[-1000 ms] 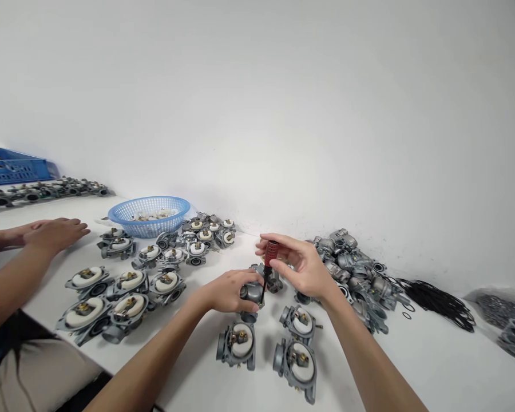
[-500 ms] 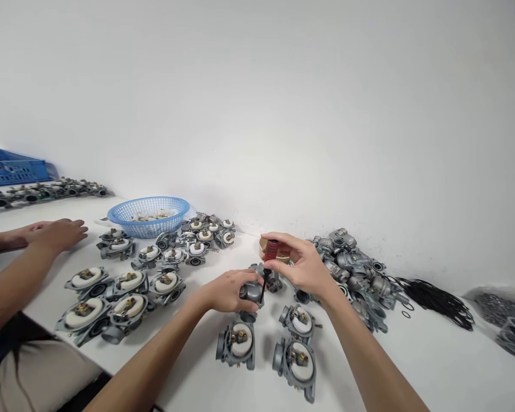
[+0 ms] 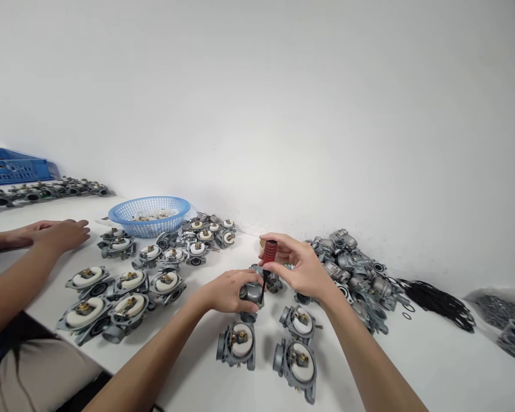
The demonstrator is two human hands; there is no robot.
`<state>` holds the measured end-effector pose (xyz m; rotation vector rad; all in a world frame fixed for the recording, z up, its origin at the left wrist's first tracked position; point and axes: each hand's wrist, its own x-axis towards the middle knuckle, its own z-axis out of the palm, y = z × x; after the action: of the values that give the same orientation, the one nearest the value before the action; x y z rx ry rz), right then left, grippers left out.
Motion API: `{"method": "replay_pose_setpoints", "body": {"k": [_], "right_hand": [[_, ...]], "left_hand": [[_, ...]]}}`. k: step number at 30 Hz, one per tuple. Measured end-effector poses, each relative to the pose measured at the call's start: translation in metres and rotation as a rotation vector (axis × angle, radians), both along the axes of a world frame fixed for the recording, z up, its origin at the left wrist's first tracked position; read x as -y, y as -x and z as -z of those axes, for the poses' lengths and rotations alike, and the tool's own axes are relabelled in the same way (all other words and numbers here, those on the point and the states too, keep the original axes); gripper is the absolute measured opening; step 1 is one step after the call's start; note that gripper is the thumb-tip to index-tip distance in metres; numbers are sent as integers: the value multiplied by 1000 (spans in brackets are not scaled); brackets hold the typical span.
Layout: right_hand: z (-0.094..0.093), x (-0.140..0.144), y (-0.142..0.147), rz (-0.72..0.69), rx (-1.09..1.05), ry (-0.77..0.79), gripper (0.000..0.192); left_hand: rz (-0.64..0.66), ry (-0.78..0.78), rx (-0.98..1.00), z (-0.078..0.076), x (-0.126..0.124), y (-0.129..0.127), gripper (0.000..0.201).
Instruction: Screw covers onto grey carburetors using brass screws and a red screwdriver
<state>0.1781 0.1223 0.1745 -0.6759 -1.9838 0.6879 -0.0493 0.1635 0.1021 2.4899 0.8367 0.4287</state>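
My left hand (image 3: 232,290) is closed around a grey metal carburetor (image 3: 252,293) on the white table, its fingers over the top and thumb along the near side. In my right hand (image 3: 296,263) is a screwdriver (image 3: 270,252) with a red handle, pinched between thumb and fingers. Its black shaft points down, slightly tilted, and the tip meets the carburetor's near right edge. Nearer to me lie three opened carburetors with white floats, one (image 3: 237,345) at the left and two (image 3: 299,363) at the right. A small tan container (image 3: 262,244) is mostly hidden behind my right hand.
Right of my hands lie piled carburetors (image 3: 347,266), black rubber rings (image 3: 438,303) and a clear bag of small parts (image 3: 504,309). Leftward are rows of float-fitted carburetors (image 3: 126,306), a blue basket (image 3: 150,229), a blue crate (image 3: 21,169) and another person's hands (image 3: 64,234).
Both hands keep almost the same position on the carburetor and screwdriver. The red handle and the right-hand fingers have shifted very slightly. The other person's hands have hardly moved.
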Motion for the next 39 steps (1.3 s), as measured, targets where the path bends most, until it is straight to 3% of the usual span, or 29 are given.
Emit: {"method": "replay_pose_setpoints", "body": {"k": [4,9,15,24,31,39], "right_hand": [[-3,0,-6,0,-68,-9,43],[-11,1,-22,101,-173,-66,42],[-17,4,-34,200,-143,-139,44],[0,-16,-24,347,387,-313,45],[18,-24,-7,446,778,-244,33],[41,-61,29,377,1132,-121,58]], "left_hand": [[-42,-12,-26,-4,-1,6,41],[-115,-13,-43,-8,-10,21,42],[-261,-33,-62,-1,-26,38,47],[-339,-76,22,12,-42,39,53],[-236,-44,33,10,-44,43,57],[-209,-14,52,23,-51,51,59]]}}
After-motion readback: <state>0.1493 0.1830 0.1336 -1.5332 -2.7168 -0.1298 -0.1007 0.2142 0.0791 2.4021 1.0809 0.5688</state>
